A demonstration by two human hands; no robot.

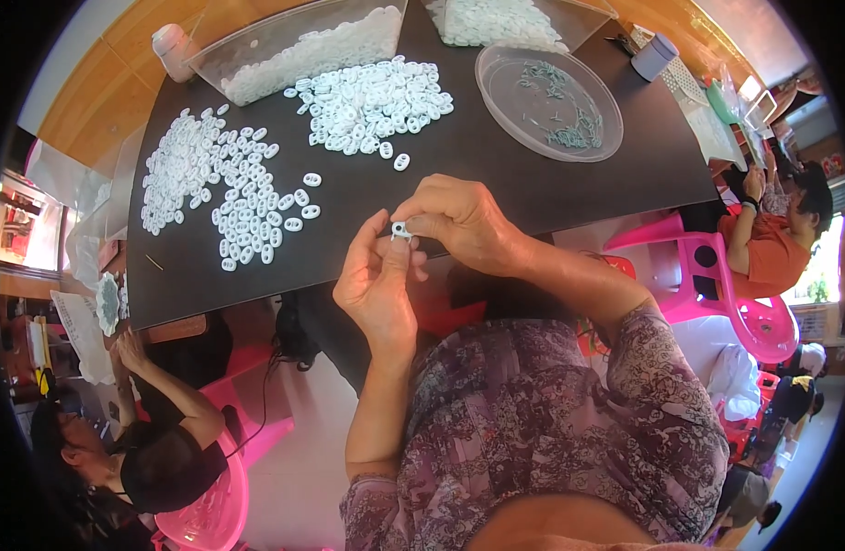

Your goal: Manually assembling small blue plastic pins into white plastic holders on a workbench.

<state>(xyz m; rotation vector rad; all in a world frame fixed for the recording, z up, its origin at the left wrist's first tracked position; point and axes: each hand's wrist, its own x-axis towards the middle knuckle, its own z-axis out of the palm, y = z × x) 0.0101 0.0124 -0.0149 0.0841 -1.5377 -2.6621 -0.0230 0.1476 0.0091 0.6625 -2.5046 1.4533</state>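
Note:
Just past the near edge of the dark table, both hands meet at a small white oval plastic piece (400, 230) with two holes. My left hand (375, 286) is closed on it from below, thumb raised against it. From the right, my right hand (467, 225) pinches at the same piece; whether a tiny part sits between those fingertips is hidden. Similar white pieces lie in a heap (372, 108) beyond my hands and in a second, spread-out pile (179, 165) to the left. A shallow round clear tray (615, 140) holds small green bits (574, 133).
Two clear bins (298, 26) (583, 18) of white pieces stand at the far side. A capped bottle (173, 48) is far left, a grey-blue jar (655, 57) far right. People sit left (156, 450) and right (776, 239) near pink plastic chairs (707, 253).

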